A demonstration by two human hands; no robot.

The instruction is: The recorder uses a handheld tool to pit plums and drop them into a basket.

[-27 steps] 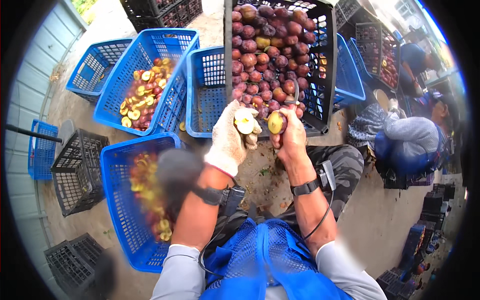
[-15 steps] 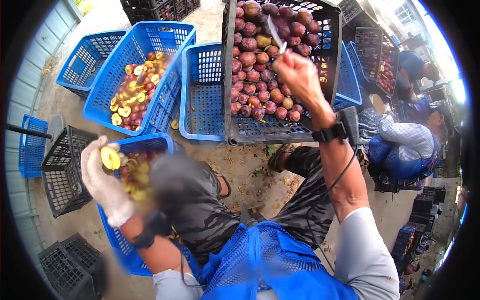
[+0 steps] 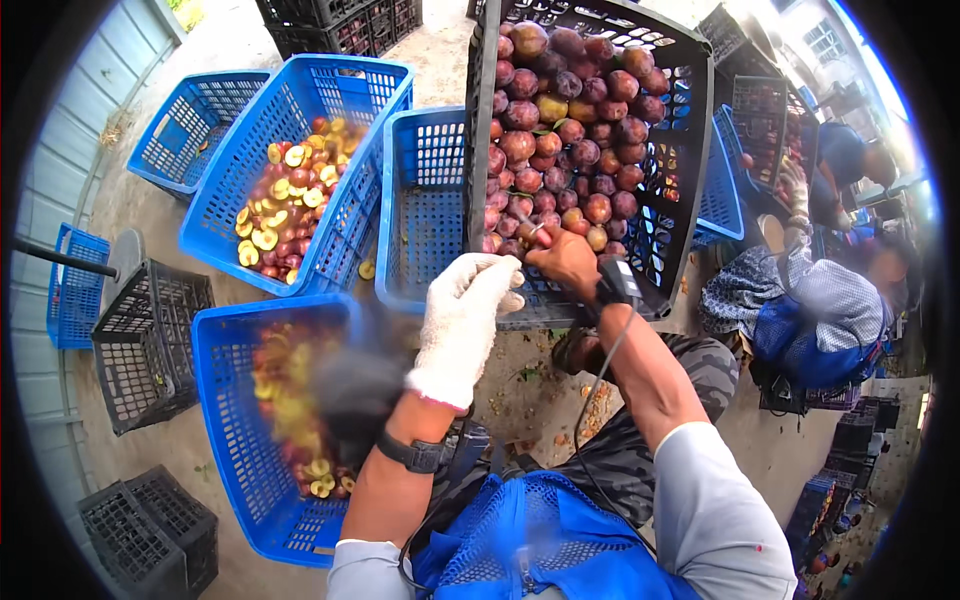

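At crate edge: right hand (image 3: 563, 262) clamped on knife (image 3: 530, 225), touching plums (image 3: 560, 140).
Left hand (image 3: 465, 320): gloved, empty, fingers loosely curled, just beside.

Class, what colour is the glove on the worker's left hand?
White, a knitted glove with a pink cuff edge, clearest in the head view.

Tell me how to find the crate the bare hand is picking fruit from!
Look at the top middle, past the gloved left hand. The bare right hand reaches into the black crate heaped with whole purple-red plums. The nearby crates holding fruit are blue, with cut yellow halves.
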